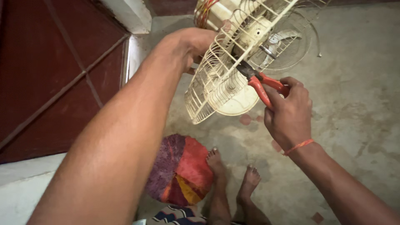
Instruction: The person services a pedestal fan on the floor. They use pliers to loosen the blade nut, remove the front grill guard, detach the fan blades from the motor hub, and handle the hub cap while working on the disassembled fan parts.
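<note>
Head view, fan: we see a cream fan (233, 62) held up over the concrete floor (354, 104), its wire guard (208, 87) tilted, the long edge running from lower left to upper right.
Fan parts: a round cream hub (239, 102) sits low; a second wire guard (291, 41) lies behind, toward the upper right.
Wires: red and yellow wires (204, 10) show at the top edge of the fan.
Left hand: our left hand (191, 43) grips the fan's upper left side; its fingers curl out of sight behind the guard, so we cannot tell how they sit.
Right hand: our right hand (287, 112) is closed round the red handles of the pliers (260, 81), fingers pressed together about them.
Pliers: long axis runs from lower right to upper left; the dark nose points up-left into the guard's wires.
Wrist: an orange thread (298, 146) circles the right wrist.
Below: bare feet (233, 175) on the floor, just beside a round red, purple and yellow mat (179, 171).
Left side: a dark red panel (50, 75).
</note>
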Tool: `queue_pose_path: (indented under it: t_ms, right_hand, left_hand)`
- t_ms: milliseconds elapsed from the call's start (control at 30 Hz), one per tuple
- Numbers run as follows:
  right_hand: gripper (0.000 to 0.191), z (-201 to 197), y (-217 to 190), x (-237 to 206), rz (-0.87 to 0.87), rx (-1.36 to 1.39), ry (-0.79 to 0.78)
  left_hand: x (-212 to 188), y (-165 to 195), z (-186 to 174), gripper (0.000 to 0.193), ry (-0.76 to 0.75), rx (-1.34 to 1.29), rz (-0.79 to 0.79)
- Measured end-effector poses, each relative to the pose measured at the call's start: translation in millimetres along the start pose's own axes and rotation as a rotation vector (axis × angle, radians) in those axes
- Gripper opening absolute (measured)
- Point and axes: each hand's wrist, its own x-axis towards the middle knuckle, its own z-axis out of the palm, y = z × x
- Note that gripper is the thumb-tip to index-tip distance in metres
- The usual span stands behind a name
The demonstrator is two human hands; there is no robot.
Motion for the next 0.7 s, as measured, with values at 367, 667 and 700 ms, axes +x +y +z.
queue_pose_path:
  t_ms: [367, 667, 700]
  right_hand:
    - [0.046, 4, 6, 0, 0.284, 0.323, -0.26]
    - [0.06, -22, 30, 37, 1.027, 1.521, -0.903]
    - [0.057, -25, 31, 40, 1.06, 1.466, -0.926]
  left_hand:
    - [-3, 3, 3, 0.045, 0.021, -0.039, 0.004]
    - [-5, -7, -8, 0.042, 0.004, -0.028, 0.02]
    - [-5, -4, -6, 0.042, 0.014, -0.015, 0.01]
